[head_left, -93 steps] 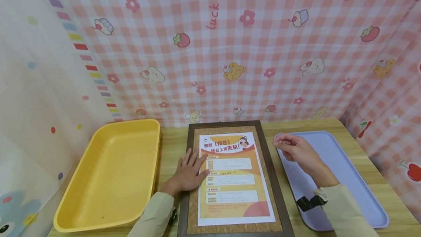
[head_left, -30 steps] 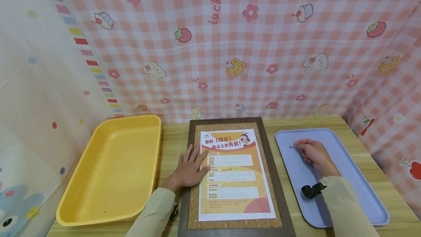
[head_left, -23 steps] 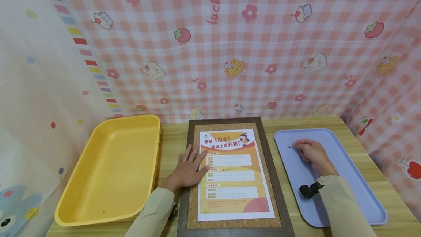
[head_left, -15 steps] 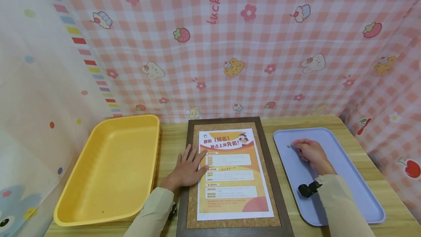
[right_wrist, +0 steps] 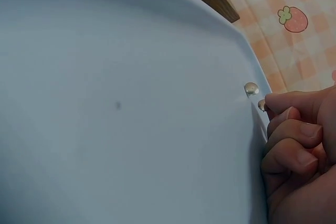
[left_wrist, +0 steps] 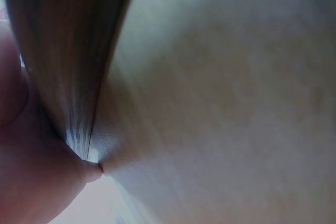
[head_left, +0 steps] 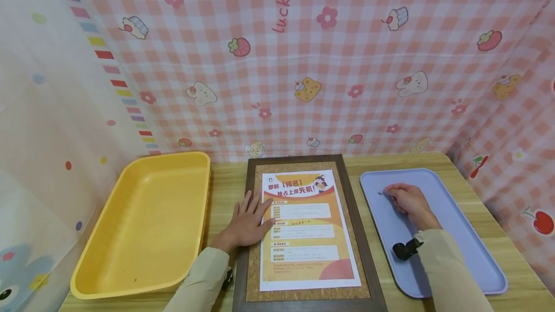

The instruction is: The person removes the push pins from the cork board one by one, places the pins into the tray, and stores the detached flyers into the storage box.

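Tray (head_left: 440, 197) below, the right hand (head_left: 409, 203) pinches a pin (right_wrist: 261, 105), likely picking up; lifting needs care. Left hand (head_left: 246, 225) lies flat.

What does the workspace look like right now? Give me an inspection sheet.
Surface: wood-grain table.
Job's things: poster on framed corkboard, fixed tack at its top-left corner; loose tack in lilac tray.
Clutter: dark speck in yellow tray.
Hands: left hand lies palm down, fingers spread over corkboard and poster; right hand curled, appearing to pinch a second tack, partly hidden.
Cables: nothing seen.
Surroundings: pink checked curtain behind, pale curtain at left.
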A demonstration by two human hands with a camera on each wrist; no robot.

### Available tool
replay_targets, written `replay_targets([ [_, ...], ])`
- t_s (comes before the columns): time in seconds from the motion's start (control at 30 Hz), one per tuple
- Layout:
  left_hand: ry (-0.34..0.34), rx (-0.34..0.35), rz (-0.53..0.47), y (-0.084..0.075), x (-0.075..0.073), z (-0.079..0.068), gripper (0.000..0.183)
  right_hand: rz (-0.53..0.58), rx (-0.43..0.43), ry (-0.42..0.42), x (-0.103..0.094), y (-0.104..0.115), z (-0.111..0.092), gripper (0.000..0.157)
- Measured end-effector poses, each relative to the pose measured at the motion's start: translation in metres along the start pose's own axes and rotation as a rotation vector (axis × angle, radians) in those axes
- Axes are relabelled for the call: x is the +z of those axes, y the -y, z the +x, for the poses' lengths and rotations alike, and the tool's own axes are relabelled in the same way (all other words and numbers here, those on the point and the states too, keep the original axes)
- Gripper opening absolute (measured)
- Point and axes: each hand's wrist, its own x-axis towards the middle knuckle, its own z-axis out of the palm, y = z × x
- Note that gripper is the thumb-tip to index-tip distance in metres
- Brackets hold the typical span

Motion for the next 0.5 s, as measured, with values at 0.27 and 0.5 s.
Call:
replay_targets([
  [0.27,-0.017,0.001,0.006,-0.001,-0.0012,-0.0006,0.062,-0.031,0.002,-0.007,0.0004,0.0004,0.0011,0.021],
  [0.5,-0.018,0.0,0.009,-0.0023,-0.0014,-0.0007,0.062,-0.041,0.012,-0.021,0.0017,0.0004,0.0005,0.021],
])
